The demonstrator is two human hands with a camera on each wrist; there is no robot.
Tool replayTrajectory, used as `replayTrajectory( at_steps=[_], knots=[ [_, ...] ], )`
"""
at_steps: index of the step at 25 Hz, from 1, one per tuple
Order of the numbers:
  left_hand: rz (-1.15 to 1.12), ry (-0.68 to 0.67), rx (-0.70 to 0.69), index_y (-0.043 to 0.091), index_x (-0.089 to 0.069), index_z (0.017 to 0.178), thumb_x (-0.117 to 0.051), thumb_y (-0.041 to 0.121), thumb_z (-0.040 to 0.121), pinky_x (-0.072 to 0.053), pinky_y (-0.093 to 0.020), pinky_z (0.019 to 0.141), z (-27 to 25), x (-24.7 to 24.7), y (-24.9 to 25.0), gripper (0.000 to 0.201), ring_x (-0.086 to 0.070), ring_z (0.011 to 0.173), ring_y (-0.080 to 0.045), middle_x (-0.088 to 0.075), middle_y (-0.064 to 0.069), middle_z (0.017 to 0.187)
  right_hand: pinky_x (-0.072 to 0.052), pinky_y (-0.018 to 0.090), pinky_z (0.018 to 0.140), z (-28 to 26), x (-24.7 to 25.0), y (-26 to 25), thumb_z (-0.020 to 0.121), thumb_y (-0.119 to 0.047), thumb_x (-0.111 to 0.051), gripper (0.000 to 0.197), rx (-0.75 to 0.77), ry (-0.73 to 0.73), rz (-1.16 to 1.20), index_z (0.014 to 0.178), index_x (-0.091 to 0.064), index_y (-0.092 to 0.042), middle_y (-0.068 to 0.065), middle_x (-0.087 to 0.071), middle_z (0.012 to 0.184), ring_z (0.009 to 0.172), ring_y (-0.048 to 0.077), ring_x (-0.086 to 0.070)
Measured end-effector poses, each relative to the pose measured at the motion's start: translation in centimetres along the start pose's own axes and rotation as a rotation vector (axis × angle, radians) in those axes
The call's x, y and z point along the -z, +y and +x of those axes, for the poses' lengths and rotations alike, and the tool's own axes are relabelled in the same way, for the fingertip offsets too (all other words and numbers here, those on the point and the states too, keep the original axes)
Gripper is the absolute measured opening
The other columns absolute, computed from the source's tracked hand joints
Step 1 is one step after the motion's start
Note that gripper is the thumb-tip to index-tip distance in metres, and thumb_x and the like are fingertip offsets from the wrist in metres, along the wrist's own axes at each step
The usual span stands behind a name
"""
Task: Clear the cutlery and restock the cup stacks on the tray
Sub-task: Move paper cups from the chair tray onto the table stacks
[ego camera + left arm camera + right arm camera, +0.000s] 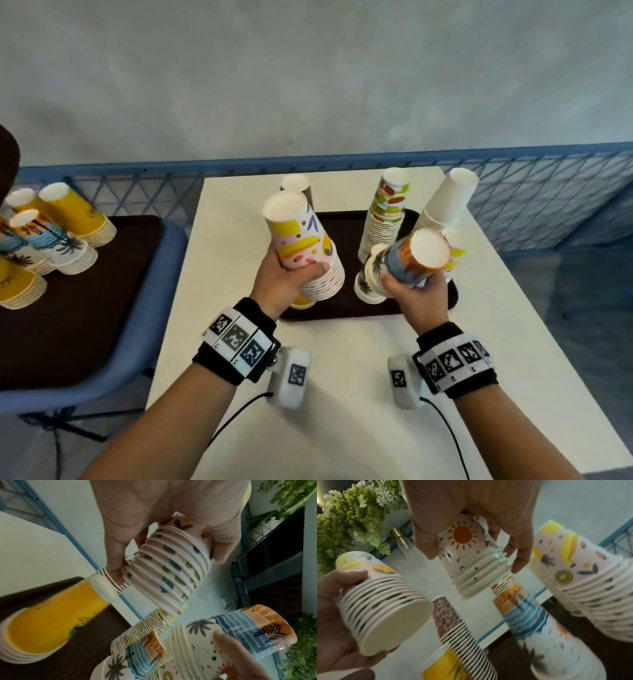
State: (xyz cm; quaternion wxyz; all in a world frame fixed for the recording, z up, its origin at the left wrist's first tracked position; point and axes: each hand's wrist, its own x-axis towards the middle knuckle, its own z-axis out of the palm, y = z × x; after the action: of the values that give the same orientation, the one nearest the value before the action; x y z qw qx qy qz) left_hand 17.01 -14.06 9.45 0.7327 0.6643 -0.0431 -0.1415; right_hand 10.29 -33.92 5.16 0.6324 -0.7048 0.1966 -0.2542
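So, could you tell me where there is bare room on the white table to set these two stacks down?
The white table is bare along its near edge, between the dark tray and the wrists, and in a strip left of the tray. The tray itself is crowded: stacks stand at its back and right, beneath the left hand and right hand.

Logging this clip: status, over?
Left hand grips pink cup stack. Right hand grips palm-print stack. Both above tray; standing stacks crowd it.
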Motion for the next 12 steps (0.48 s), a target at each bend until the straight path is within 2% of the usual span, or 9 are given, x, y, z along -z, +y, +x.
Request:
replayTrajectory(
  at_steps=[2, 4, 5, 8, 9, 11, 12],
  knots=[
    [-0.002, 0.034, 0.002, 0.028, -0.055, 0.1, -0.079, 0.011, 0.055, -0.05, -0.05, 0.093, 0.4, -2.6, 0.3, 0.054, -0.067, 0.087, -0.009, -0.067, 0.002, 0.099, -0.053, 0.014, 0.084, 2.9, 1.6, 0.1, 0.047, -0.03, -0.081, 0.09, 0.006, -0.011, 0.01, 0.124, -0.047, -0.001, 0.012, -0.062, 0.119, 0.107, 0.017, -0.062],
    [-0.015, 0.076, -0.004, 0.022, -0.055, 0.108, -0.082, 0.016, 0.052, -0.048, -0.056, 0.094, 0.6, -4.6, 0.6, 0.062, -0.065, 0.098, -0.022, -0.067, -0.006, 0.107, -0.053, 0.024, 0.091, 5.0, 2.3, -0.1, 0.054, -0.018, -0.083, 0.08, 0.017, -0.057, 0.009, 0.124, -0.048, -0.003, 0.011, -0.062, 0.119, 0.108, 0.019, -0.061],
    [-0.022, 0.103, -0.011, 0.018, -0.055, 0.113, -0.083, 0.024, 0.047, -0.048, -0.056, 0.094, 0.6, -5.2, 0.7, 0.071, -0.064, 0.103, -0.026, -0.066, -0.009, 0.113, -0.052, 0.025, 0.093, 5.7, 2.3, 0.0, 0.056, -0.014, -0.084, 0.077, 0.025, -0.089, -0.001, 0.124, -0.048, -0.005, 0.008, -0.062, 0.119, 0.108, 0.016, -0.061],
    [-0.029, 0.145, -0.023, 0.01, -0.052, 0.123, -0.081, 0.033, 0.043, -0.048, -0.058, 0.093, 0.5, -6.2, 0.8, 0.088, -0.063, 0.108, -0.03, -0.065, -0.015, 0.119, -0.045, 0.001, 0.082, 6.7, 1.3, 1.4, 0.062, -0.009, -0.083, 0.073, 0.02, -0.201, -0.13, 0.125, -0.045, -0.008, -0.001, -0.058, 0.113, 0.102, 0.008, -0.057],
    [-0.023, 0.155, -0.024, 0.01, -0.051, 0.124, -0.081, 0.033, 0.044, -0.048, -0.059, 0.093, 0.5, -6.3, 0.8, 0.088, -0.064, 0.107, -0.029, -0.065, -0.014, 0.118, -0.045, 0.004, 0.083, 6.9, 0.8, 2.4, 0.062, -0.012, -0.083, 0.074, -0.006, -0.247, -0.198, 0.125, -0.045, -0.01, -0.001, -0.058, 0.114, 0.103, 0.01, -0.057],
    [-0.009, 0.163, -0.018, 0.012, -0.051, 0.124, -0.08, 0.033, 0.045, -0.049, -0.057, 0.092, 0.3, -6.3, 0.7, 0.087, -0.064, 0.106, -0.027, -0.065, -0.012, 0.118, -0.047, 0.023, 0.094, 6.8, 0.1, 4.6, 0.062, -0.021, -0.083, 0.077, -0.1, -0.35, -0.358, 0.128, -0.042, -0.015, 0.005, -0.059, 0.121, 0.111, 0.019, -0.057],
    [0.003, 0.156, -0.016, 0.013, -0.051, 0.125, -0.08, 0.034, 0.045, -0.049, -0.056, 0.092, 0.3, -6.4, 0.6, 0.087, -0.064, 0.107, -0.026, -0.066, -0.011, 0.118, -0.044, 0.028, 0.098, 6.7, -0.1, 5.4, 0.064, -0.023, -0.082, 0.078, -0.172, -0.395, -0.418, 0.129, -0.041, -0.015, 0.008, -0.058, 0.125, 0.115, 0.024, -0.056]
  ],
)
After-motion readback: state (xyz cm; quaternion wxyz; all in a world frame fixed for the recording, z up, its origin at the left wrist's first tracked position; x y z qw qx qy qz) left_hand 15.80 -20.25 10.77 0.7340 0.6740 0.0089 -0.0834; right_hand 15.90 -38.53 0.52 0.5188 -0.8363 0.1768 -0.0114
